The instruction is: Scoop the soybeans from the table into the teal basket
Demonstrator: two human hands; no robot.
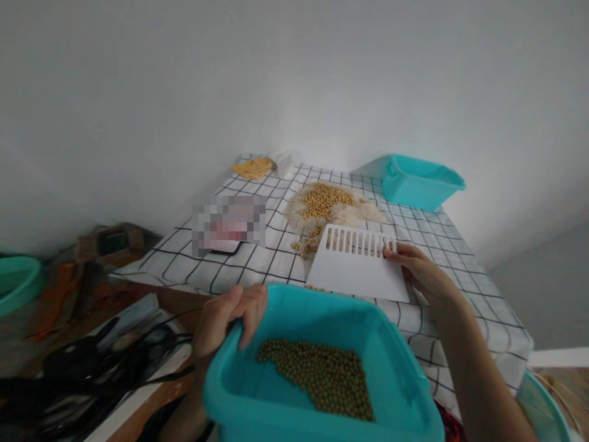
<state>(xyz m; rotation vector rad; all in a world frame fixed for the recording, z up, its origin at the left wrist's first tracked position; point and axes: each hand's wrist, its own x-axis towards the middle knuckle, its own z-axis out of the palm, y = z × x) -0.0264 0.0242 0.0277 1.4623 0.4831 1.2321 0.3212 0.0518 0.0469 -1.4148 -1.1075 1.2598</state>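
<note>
My left hand (pixel 232 316) is wrapped over the left rim of a teal plastic bin (pixel 386 368) in front of the table. Inside the bin lies a heap of small round olive-brown beans (pixel 322 374). My right hand (pixel 416 264) pinches the right edge of a white slotted plastic sheet (pixel 356 270), which lies tilted just beyond the bin, its slots toward the far side. Behind it, yellow soybeans (pixel 324 199) and pale rice-like grains (pixel 354 213) are spread in a pile. A few soybeans show near the sheet's lower left edge.
A checked cloth (pixel 267 258) covers the table. A second teal bin (pixel 421 181) stands at the back right. At the left are a blurred-out phone-like object (pixel 227 227), a yellow cloth (pixel 253 167) and white tissue (pixel 282 163). Cables and a bag (pixel 83 362) lie lower left.
</note>
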